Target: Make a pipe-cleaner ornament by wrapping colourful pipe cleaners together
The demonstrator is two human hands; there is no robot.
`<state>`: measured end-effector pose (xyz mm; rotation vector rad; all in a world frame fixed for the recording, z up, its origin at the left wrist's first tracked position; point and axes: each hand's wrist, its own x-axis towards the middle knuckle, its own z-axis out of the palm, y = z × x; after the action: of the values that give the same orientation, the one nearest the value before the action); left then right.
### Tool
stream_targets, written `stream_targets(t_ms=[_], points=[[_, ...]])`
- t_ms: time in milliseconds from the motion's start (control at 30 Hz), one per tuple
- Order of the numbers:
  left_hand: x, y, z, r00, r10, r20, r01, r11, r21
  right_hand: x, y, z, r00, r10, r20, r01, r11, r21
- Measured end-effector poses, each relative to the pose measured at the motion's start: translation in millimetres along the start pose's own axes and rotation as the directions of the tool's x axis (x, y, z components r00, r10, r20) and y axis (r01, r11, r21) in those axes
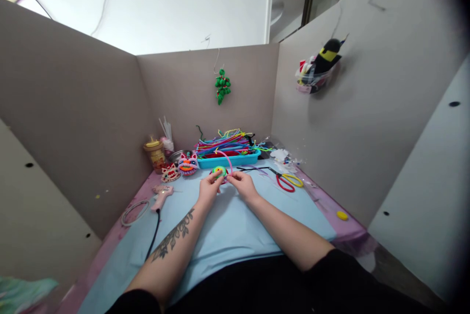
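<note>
My left hand [209, 188] is closed around a small round green pipe-cleaner piece [219, 171] with some yellow and red on it. Close beside it, my right hand [244, 184] pinches a pink pipe cleaner [229, 160], which curves up and leftward from the fingers. Where the pink strand meets the green piece is too small to make out. Just behind both hands stands a blue tray [235, 159] heaped with pipe cleaners [225, 143] in many colours.
On the left are a pink glue gun [161, 197], two lion-head figures [188, 164] [170, 173] and a lidded cup [155, 155]. Red-and-yellow-handled scissors [288, 181] lie to the right, with a yellow disc [342, 215] farther out. Grey partitions [246, 103] enclose the table.
</note>
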<state>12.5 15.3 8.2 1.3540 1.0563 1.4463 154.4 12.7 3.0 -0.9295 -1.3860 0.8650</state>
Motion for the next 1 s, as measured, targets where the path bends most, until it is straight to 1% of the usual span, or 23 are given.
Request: stream_targets(t_ms=[100, 167, 233, 300, 367, 433, 467, 533, 600, 667, 733, 800, 867, 933, 1000], points=[[1, -1, -0.1, 1.0, -0.008, 0.004, 0.008, 1.0, 0.005, -3, -5, 3, 0.996, 0.018, 0.089, -0.031, 0.989, 0.147], [1, -2, -0.1, 1.0, -0.018, 0.015, 0.018, 1.0, 0.008, -2, -7, 2, 0.996, 0.017, 0.083, -0.035, 0.975, 0.218], [1, -2, 0.0, 0.999, -0.031, 0.022, 0.031, 1.0, 0.001, 3, -7, -4, 0.999, 0.038, -0.007, -0.034, 0.955, 0.294], [2, -3, 0.1, 0.999, -0.048, 0.025, 0.048, 0.999, -0.018, 9, -5, -11, 0.988, 0.102, -0.114, -0.053, 0.929, 0.367], [2, -3, 0.1, 0.997, -0.07, 0.039, 0.072, 0.997, -0.035, 14, -2, -17, 0.972, 0.175, -0.159, -0.099, 0.911, 0.399], [2, -4, -0.4, 0.994, -0.09, 0.064, 0.093, 0.995, -0.038, 16, 0, -19, 0.971, 0.194, -0.141, -0.13, 0.919, 0.373], [2, -4, -0.8, 0.993, -0.095, 0.073, 0.098, 0.994, -0.039, 16, 1, -19, 0.978, 0.173, -0.117, -0.125, 0.933, 0.337], [2, -3, -1.6, 0.992, -0.093, 0.081, 0.097, 0.994, -0.05, 13, 2, -17, 0.995, 0.08, -0.057, -0.066, 0.973, 0.22], [2, -2, -1.9, 0.992, -0.087, 0.089, 0.094, 0.993, -0.074, 10, 2, -13, 1.0, -0.022, -0.02, 0.024, 0.998, 0.053], [0, -1, -1.5, 0.991, -0.087, 0.107, 0.096, 0.991, -0.089, 7, 1, -10, 0.996, -0.086, -0.032, 0.082, 0.991, -0.11], [-1, 1, -0.4, 0.989, -0.084, 0.126, 0.095, 0.992, -0.082, 6, 2, -9, 0.992, -0.112, -0.065, 0.097, 0.974, -0.204], [-3, 3, 0.7, 0.987, -0.073, 0.141, 0.083, 0.995, -0.063, 5, 3, -8, 0.99, -0.113, -0.082, 0.094, 0.974, -0.208], [-4, 4, 1.3, 0.987, -0.062, 0.15, 0.069, 0.997, -0.043, 6, 6, -9, 0.992, -0.082, -0.097, 0.066, 0.985, -0.157], [-5, 5, 1.2, 0.986, -0.057, 0.157, 0.061, 0.998, -0.023, 8, 10, -9, 0.994, -0.01, -0.112, 0.002, 0.997, -0.074], [-6, 6, 0.7, 0.985, -0.056, 0.164, 0.058, 0.998, -0.006, 9, 15, -8, 0.992, 0.081, -0.093, -0.078, 0.997, 0.028]])
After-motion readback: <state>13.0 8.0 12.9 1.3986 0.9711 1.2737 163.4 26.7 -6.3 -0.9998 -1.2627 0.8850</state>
